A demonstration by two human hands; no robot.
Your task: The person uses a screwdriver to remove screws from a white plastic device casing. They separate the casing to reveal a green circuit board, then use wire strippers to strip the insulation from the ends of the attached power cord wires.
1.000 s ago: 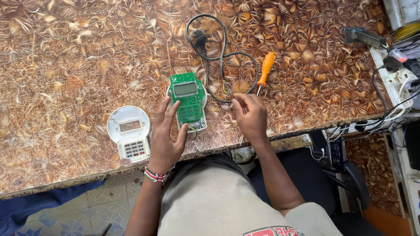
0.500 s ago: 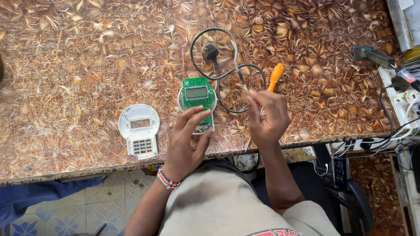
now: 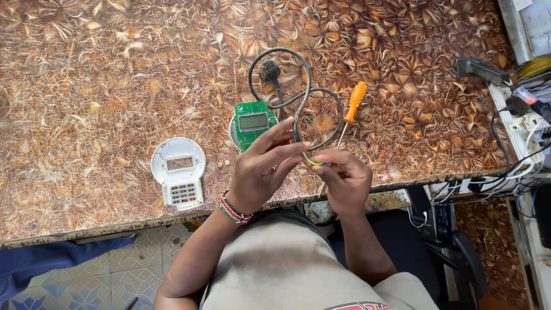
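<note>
My left hand (image 3: 265, 167) and my right hand (image 3: 343, 178) meet near the table's front edge, both pinching the stripped end of a black power cable (image 3: 303, 109), where yellow and blue wires show. The cable loops back across the table to its plug (image 3: 268, 71). A green circuit board with a small grey display (image 3: 253, 123) lies just beyond my left fingers, partly hidden by them. An orange-handled screwdriver (image 3: 353, 104) lies to the right of the loop.
A white round-topped device cover with a keypad (image 3: 178, 172) lies to the left. The table (image 3: 103, 86) has a brown leaf-patterned top. A white power strip with wires (image 3: 525, 129) sits at the right edge; a tiled floor lies below.
Both hands left the circuit board and came together on the cable's end, lifting it toward me. The board now lies free on the table.
</note>
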